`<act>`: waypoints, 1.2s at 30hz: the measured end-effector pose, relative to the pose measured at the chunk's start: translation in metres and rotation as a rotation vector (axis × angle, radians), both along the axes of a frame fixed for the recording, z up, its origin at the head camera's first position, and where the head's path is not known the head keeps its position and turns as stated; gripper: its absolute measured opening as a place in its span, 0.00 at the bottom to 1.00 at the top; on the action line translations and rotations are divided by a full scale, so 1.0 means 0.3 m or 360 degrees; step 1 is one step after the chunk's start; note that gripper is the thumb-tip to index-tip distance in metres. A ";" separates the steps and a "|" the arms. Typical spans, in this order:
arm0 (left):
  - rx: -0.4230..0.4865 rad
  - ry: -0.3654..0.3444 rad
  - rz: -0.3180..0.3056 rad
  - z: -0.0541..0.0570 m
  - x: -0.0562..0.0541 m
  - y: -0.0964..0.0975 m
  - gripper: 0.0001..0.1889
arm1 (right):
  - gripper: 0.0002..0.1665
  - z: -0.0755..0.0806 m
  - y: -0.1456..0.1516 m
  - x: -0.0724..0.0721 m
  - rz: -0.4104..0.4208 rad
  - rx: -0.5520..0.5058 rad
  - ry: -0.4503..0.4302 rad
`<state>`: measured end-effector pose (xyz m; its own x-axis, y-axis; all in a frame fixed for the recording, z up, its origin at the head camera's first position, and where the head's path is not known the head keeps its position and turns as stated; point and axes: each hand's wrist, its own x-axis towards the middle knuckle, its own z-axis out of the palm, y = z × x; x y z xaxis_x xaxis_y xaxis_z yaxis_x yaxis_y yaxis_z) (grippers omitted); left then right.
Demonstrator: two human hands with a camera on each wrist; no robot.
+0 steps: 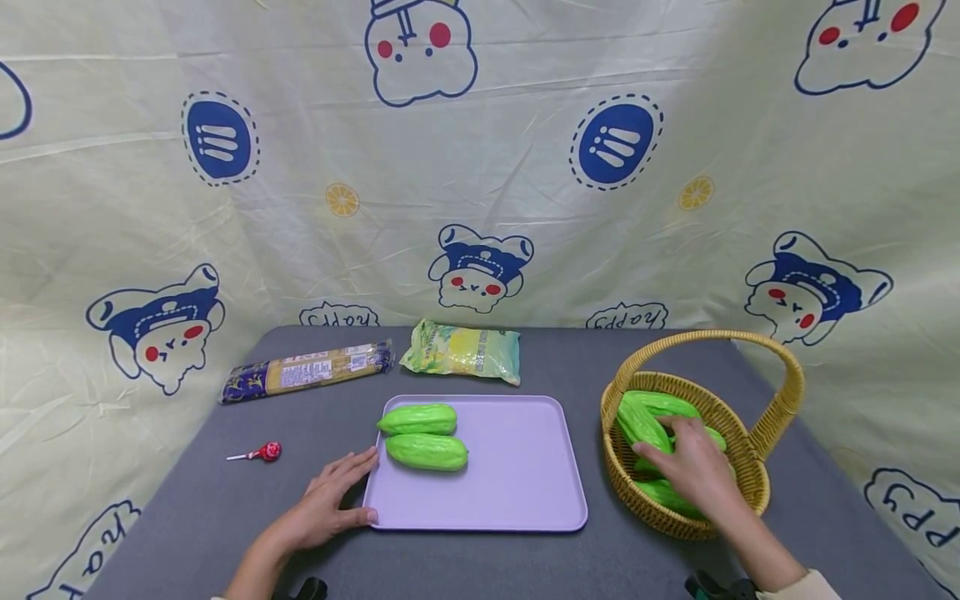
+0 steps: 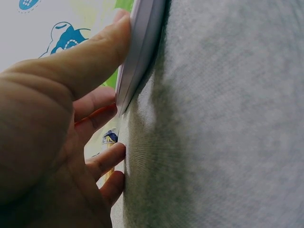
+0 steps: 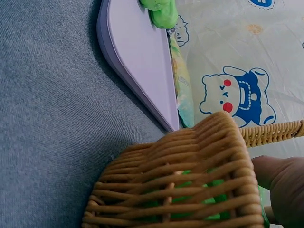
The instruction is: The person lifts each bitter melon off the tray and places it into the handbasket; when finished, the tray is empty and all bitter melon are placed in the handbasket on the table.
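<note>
Two bright green bitter melons (image 1: 426, 452) lie side by side at the left of a lilac tray (image 1: 517, 467). My left hand (image 1: 330, 504) touches the tray's left edge, fingers extended; in the left wrist view its thumb (image 2: 104, 52) rests against the tray's side. On the right stands a woven basket (image 1: 738, 417) with a tall handle, holding several more bitter melons. My right hand (image 1: 693, 462) reaches inside it, thumb and index finger around one bitter melon (image 1: 639, 419); its other fingers are hidden. The right wrist view shows mostly the basket's wall (image 3: 190, 175).
Behind the tray lie a long packet of noodles (image 1: 307, 371) and a green-yellow bag (image 1: 465, 350). A red lollipop (image 1: 268, 451) sits left of the tray on the grey tabletop (image 1: 487, 562). A printed curtain (image 1: 525, 192) hangs along the back.
</note>
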<state>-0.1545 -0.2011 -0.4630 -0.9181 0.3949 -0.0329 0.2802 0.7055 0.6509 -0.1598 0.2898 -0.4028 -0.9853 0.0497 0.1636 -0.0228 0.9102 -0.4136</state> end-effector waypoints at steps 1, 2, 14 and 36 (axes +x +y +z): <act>-0.0002 0.0007 0.0000 -0.002 -0.001 0.000 0.42 | 0.41 -0.001 -0.002 -0.001 0.0002 -0.0001 0.0006; -0.0005 0.0009 -0.0001 -0.003 -0.002 -0.001 0.42 | 0.41 -0.003 -0.004 -0.003 0.0001 -0.0003 0.0014; -0.0009 -0.0006 -0.0008 -0.001 -0.002 0.000 0.42 | 0.43 -0.027 -0.008 -0.003 0.0033 -0.0024 0.0021; -0.0007 0.0010 -0.0006 0.001 0.000 0.001 0.41 | 0.46 -0.047 0.018 0.003 0.0311 -0.0127 0.0021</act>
<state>-0.1546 -0.2009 -0.4629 -0.9169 0.3981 -0.0288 0.2868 0.7074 0.6460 -0.1590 0.2953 -0.4168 -0.9753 -0.1285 0.1797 -0.2012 0.8523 -0.4828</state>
